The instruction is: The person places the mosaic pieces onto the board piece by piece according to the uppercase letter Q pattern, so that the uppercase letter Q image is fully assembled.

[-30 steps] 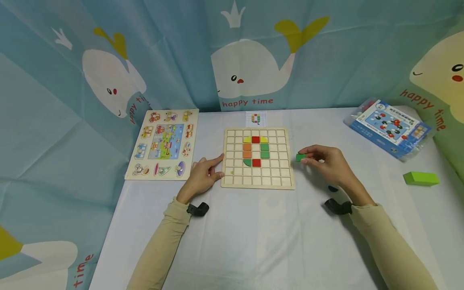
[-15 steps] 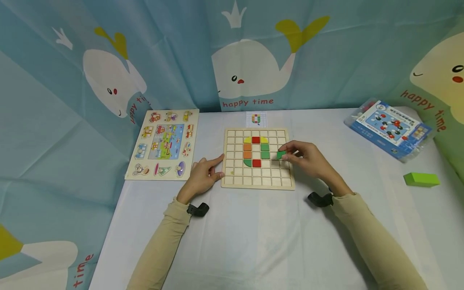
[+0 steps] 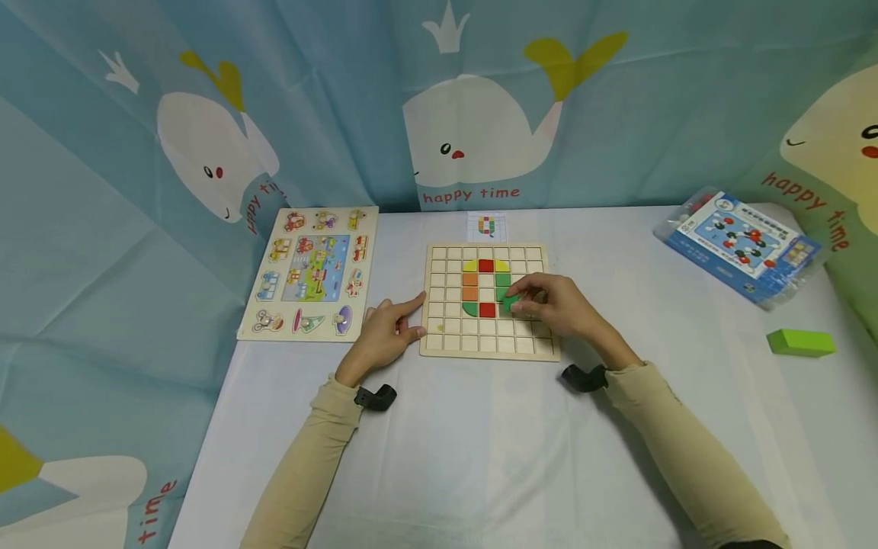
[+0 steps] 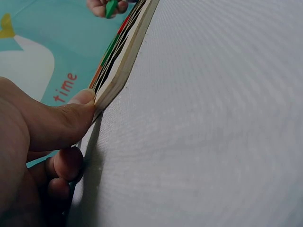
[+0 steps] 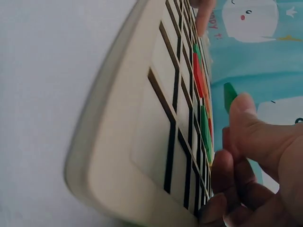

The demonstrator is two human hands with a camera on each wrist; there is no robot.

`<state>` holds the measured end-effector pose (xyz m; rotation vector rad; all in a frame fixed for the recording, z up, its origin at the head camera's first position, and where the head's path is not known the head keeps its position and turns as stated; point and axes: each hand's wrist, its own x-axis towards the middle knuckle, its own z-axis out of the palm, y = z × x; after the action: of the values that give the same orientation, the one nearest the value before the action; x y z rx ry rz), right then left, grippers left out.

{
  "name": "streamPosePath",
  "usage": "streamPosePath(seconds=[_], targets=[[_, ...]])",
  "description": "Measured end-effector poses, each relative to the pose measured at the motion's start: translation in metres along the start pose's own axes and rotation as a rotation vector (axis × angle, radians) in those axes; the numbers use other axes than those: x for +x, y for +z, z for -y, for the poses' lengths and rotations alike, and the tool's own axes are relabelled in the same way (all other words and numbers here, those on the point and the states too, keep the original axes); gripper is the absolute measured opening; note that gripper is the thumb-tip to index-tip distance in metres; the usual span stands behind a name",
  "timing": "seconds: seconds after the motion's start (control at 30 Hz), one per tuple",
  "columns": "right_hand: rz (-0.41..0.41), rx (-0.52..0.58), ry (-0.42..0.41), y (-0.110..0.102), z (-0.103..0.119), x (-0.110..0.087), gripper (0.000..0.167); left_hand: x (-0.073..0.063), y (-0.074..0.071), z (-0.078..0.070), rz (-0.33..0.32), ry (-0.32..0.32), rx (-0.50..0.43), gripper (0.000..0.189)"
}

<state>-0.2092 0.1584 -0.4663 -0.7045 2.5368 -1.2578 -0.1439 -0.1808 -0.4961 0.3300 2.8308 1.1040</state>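
A wooden grid board (image 3: 506, 345) lies mid-table in the head view. A ring of yellow, red, orange and green tiles fills some of its squares, with a red tile (image 3: 487, 310) at the bottom. My right hand (image 3: 561, 306) pinches a small green tile (image 3: 509, 303) between thumb and fingers, just over the ring's lower right. The right wrist view shows this green tile (image 5: 229, 96) raised off the board. Against the board's left edge rest the extended index finger and thumb of my left hand (image 3: 381, 337); its other fingers are curled loosely.
Behind the board lies a pattern card (image 3: 486, 226). To the left is a picture puzzle board (image 3: 368, 263) with vehicle pieces. A bagged blue box (image 3: 744, 248) and a light green block (image 3: 801, 343) lie to the right. A whale-print curtain (image 3: 329, 99) hangs behind.
My right hand has carried the green tile leftward, from beside the board's right edge to over the ring. My left hand has stayed at the left edge.
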Motion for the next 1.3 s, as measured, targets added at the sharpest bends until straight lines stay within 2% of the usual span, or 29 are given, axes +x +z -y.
streamPosePath(seconds=[0.13,0.5,1.0,1.3], targets=[[0.011,-0.022,0.01,0.003,0.001,0.001,0.02,0.0,0.0,0.0,0.0,-0.003,0.001,0.066],[0.003,-0.133,-0.032,0.01,0.0,0.006,0.016,0.0,0.001,0.0,0.005,-0.013,0.001,0.066],[-0.004,-0.142,-0.065,0.013,0.0,0.006,0.016,0.0,0.0,0.0,0.005,-0.027,-0.006,0.066],[0.002,-0.151,-0.033,0.01,0.001,0.006,0.017,0.001,0.001,0.001,0.007,-0.026,0.002,0.065]])
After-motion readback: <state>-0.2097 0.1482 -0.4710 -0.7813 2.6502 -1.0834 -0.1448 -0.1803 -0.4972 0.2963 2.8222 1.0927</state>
